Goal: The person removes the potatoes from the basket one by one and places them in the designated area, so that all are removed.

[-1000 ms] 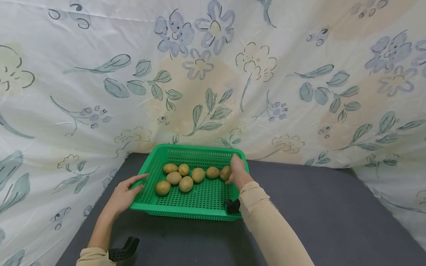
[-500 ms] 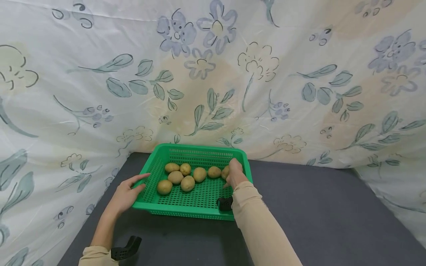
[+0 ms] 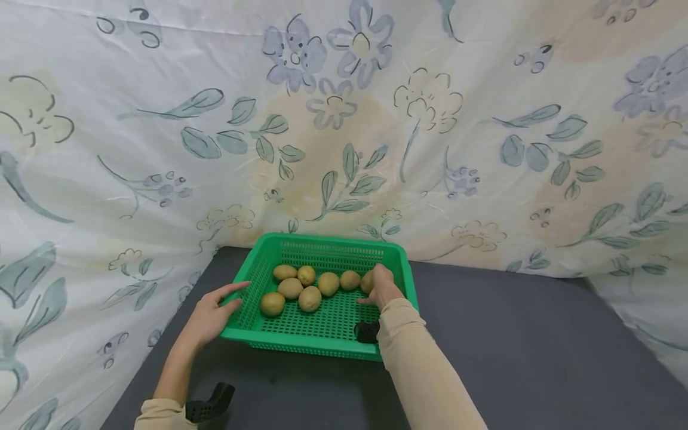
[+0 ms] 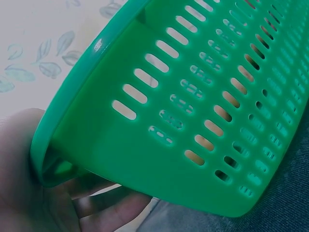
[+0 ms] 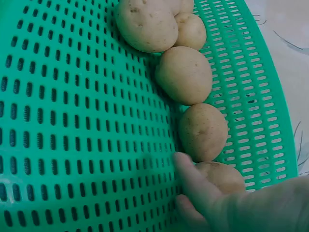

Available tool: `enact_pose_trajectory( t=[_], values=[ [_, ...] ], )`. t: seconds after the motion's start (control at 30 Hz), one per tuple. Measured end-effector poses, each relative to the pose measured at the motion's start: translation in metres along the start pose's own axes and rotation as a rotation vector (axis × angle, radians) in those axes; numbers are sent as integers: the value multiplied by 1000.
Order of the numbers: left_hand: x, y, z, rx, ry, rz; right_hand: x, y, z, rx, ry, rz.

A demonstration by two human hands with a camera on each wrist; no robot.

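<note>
A green perforated plastic basket (image 3: 312, 345) holds several potatoes, most of them toward its back and left. My left hand (image 3: 208, 315) grips the basket's left rim; in the left wrist view its fingers curl beneath the rim (image 4: 72, 96). My right hand (image 3: 384, 288) is inside the basket at its right end, beside the rightmost potato (image 3: 367, 282), which it partly hides. The right thumb sticks out to the left, away from that potato. In the right wrist view, the fingers (image 5: 193, 181) lie beside the same potato (image 5: 224, 176); any contact there is hard to tell.
The basket stands on a dark grey table (image 3: 510, 346), close to the back. A flowered cloth (image 3: 333, 149) hangs behind it and along both sides. Black wrist mounts (image 3: 209, 404) are on both arms; the right one (image 3: 366, 332) hangs over the basket's front part.
The head view has turned slightly left. My right hand has shifted a little left and nearer within the basket, and its thumb has spread from the rightmost potato. The left hand stays at the rim.
</note>
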State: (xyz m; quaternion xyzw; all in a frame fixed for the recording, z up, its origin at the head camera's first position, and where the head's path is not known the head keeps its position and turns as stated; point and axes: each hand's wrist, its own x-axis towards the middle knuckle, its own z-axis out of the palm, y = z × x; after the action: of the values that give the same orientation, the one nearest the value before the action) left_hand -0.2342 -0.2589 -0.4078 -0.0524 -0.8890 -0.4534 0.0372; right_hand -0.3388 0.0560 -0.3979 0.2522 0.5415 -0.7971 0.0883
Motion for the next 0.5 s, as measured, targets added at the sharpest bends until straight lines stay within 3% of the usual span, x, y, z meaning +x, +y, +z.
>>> enact_pose_trajectory(
  t=[0.2, 0.5],
  values=[
    [0, 2, -1, -7, 9, 1, -9, -3, 1, 55, -10, -8],
    [-1, 1, 1, -7, 7, -23, 1, -1, -1, 128, 49, 49]
  ],
)
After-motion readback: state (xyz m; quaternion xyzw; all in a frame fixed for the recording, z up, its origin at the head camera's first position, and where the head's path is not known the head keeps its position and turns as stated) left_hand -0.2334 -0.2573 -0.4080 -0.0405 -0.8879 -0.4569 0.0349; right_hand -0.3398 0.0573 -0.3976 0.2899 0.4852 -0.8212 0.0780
